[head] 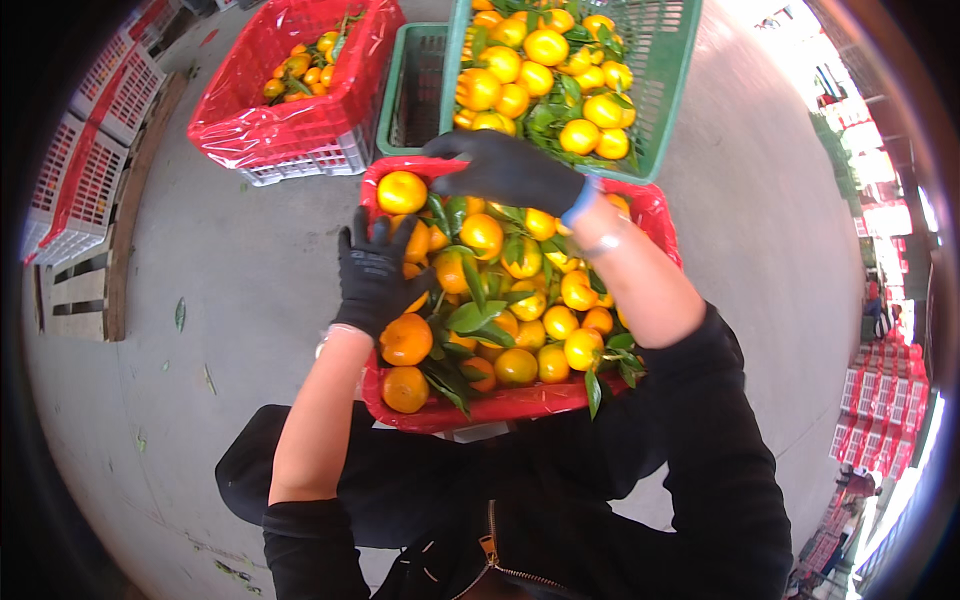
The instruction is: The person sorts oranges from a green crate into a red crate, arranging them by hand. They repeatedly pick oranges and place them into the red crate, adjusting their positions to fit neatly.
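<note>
Before me stands a crate lined with red plastic film (480, 409), filled with orange mandarins (517, 366) on leafy stems. My left hand (379, 274), in a black knit glove, lies with spread fingers on the mandarins along the crate's left side. Over the far left part of the same crate is my right hand (510, 172), also black-gloved and slightly blurred. Its thumb and fingers are apart, with no fruit visible between them. One large mandarin (402, 192) sits in the far left corner, close to both hands.
A green plastic crate (675, 90) of leafy mandarins adjoins the far rim. Left of it are another green crate (415, 90) and a red-lined crate (225, 135) with some fruit. Stacked crates (94, 161) and a wooden pallet (116, 285) are at far left; loose leaves (180, 313) dot the floor.
</note>
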Demonstrator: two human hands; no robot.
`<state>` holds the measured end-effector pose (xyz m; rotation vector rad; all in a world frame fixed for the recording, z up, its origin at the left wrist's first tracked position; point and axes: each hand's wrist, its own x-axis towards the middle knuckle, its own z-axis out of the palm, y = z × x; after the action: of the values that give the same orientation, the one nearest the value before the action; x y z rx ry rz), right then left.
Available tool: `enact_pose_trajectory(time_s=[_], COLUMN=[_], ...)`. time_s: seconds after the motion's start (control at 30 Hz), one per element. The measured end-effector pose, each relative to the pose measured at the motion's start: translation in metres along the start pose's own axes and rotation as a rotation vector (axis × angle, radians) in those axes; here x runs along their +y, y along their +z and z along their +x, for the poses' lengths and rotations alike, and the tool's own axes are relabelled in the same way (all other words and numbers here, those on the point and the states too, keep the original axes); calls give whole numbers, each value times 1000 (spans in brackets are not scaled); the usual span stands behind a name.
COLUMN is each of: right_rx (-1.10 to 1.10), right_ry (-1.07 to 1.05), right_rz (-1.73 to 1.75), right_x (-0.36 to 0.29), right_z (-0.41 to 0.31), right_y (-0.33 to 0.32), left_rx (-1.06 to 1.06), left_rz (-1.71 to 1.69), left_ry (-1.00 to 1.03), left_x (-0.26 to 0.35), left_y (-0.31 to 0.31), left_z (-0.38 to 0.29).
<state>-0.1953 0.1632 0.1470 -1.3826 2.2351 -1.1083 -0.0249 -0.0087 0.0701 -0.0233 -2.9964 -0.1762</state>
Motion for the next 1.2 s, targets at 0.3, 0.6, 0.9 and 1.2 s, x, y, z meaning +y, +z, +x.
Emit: enact_pose_trajectory(time_s=[0.3,0.6,0.9,1.2], right_rx=[-576,-160,-341,144], right_ry=[491,130,21,401], right_rz=[-570,338,382,-589], right_x=[-30,-68,-51,63], right_z=[-228,-173,-166,-217], right_y=[29,94,106,-30], left_rx=[181,-133,-90,-122], left_rz=[-222,-124,-217,-313], left_ry=[323,404,303,265], left_x=[15,42,52,56], left_y=[-13,-17,-28,-31], left_z=[-40,-90,-91,-92])
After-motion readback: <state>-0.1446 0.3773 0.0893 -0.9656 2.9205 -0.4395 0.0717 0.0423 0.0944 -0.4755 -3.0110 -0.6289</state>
